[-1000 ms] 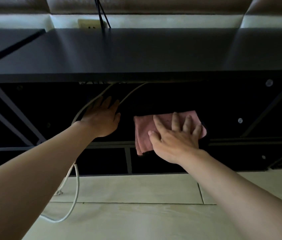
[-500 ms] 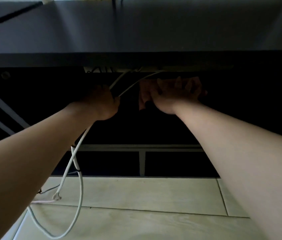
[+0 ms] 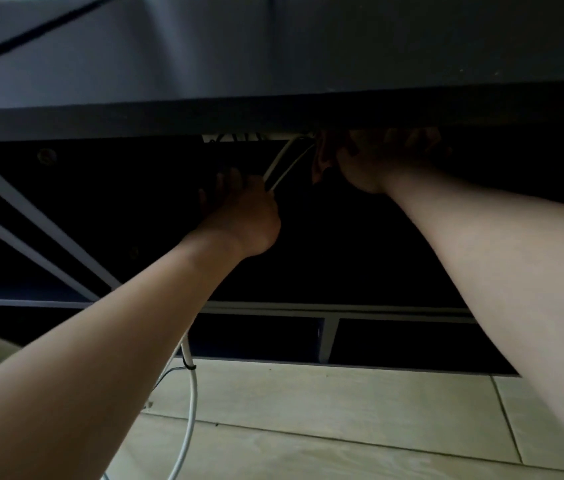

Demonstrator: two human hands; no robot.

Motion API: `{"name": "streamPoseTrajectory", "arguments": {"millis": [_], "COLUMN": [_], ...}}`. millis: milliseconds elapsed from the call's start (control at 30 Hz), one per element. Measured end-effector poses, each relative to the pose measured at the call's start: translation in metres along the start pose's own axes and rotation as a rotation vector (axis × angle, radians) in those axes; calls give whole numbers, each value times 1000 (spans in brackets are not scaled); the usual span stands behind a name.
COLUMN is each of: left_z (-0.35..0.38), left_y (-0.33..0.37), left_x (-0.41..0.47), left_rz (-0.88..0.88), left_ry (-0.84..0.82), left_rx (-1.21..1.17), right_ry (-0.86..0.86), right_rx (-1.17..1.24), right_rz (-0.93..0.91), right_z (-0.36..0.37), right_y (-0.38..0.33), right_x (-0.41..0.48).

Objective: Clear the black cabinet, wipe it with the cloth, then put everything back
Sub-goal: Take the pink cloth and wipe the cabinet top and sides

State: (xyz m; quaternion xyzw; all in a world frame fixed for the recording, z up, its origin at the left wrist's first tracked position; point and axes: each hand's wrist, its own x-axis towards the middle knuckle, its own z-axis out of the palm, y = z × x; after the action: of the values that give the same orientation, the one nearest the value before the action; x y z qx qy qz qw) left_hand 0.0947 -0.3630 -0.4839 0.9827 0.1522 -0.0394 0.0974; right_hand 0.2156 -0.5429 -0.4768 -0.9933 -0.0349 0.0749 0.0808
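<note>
The black cabinet (image 3: pixel 308 46) fills the upper view, and its open shelf below is very dark. My right hand (image 3: pixel 377 161) reaches deep into the shelf just under the top board. Its spread fingers press flat on the pink cloth (image 3: pixel 320 168), of which only a dim edge shows left of the hand. My left hand (image 3: pixel 242 213) is further left and lower. It grips two white cables (image 3: pixel 287 161) that run up to the back of the shelf.
A white socket strip (image 3: pixel 235 136) shows at the shelf's back. The cables hang past my left forearm to the pale wood floor (image 3: pixel 342 427). Pale diagonal braces (image 3: pixel 31 209) cross the left side. A lower rail with a divider (image 3: pixel 329 337) runs beneath.
My right hand has slid the cloth from the front of the shelf up to the back, under the top board. My left hand went from flat on the shelf to gripping the white cables.
</note>
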Motion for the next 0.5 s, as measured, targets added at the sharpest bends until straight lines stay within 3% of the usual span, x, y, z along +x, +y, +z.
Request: {"name": "streamPoseTrajectory", "arguments": {"millis": [500], "left_z": [-9], "left_y": [-4], "left_x": [-10], "left_rz": [30], "left_ry": [-8], "left_rx": [24], "right_ry": [-62], "right_rx": [-71], "right_rz": [-11], "right_z": [9], "right_y": [-6], "right_x": [-123]}}
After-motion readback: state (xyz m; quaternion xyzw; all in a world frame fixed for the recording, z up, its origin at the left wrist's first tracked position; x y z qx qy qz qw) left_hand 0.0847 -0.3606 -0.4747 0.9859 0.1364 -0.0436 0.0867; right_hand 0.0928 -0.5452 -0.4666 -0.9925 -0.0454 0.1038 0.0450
